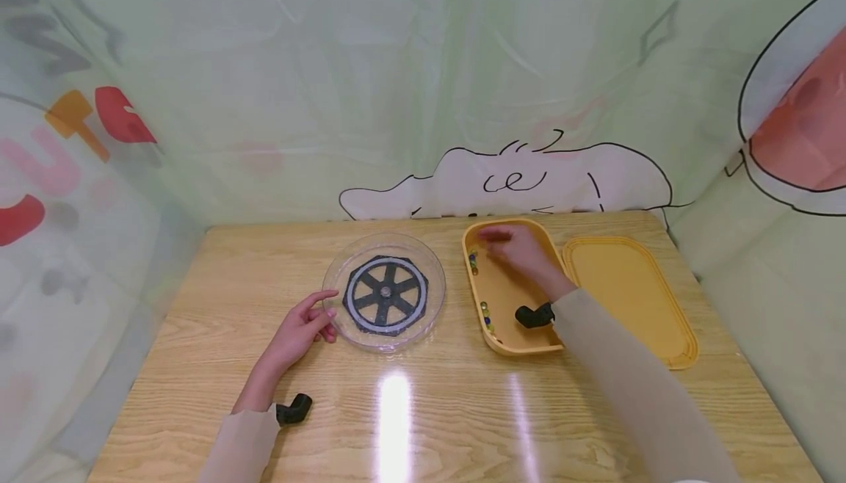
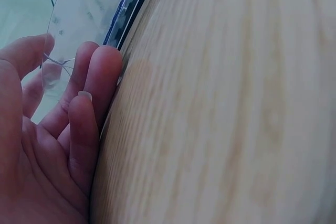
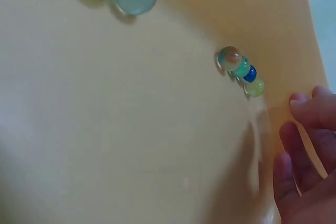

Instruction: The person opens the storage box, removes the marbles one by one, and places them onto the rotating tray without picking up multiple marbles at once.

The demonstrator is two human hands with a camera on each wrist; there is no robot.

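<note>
A round clear plastic dish (image 1: 432, 307) shows a black six-spoked wheel shape (image 1: 385, 294) with a pale ring at its middle. At its left rim is my left hand (image 1: 300, 332), its loosely bent fingertips touching the clear wall (image 2: 79, 19). My right hand (image 1: 522, 249) reaches into a yellow-orange tray (image 1: 522, 349) at its far end. Its relaxed fingers (image 3: 302, 153) are near the tray's side wall, and no object shows between them. Small glass marbles (image 1: 473, 261) lie along the tray's left wall, with another row of marbles (image 1: 487, 318) nearer me.
A yellow-orange lid (image 1: 628, 299) lies flat right of the tray, partly under the right sleeve (image 1: 634, 380). Both stand on a wood-grain table (image 1: 264, 263). Behind rises a pale printed curtain (image 1: 370, 86). Each wrist wears a black device (image 1: 294, 409).
</note>
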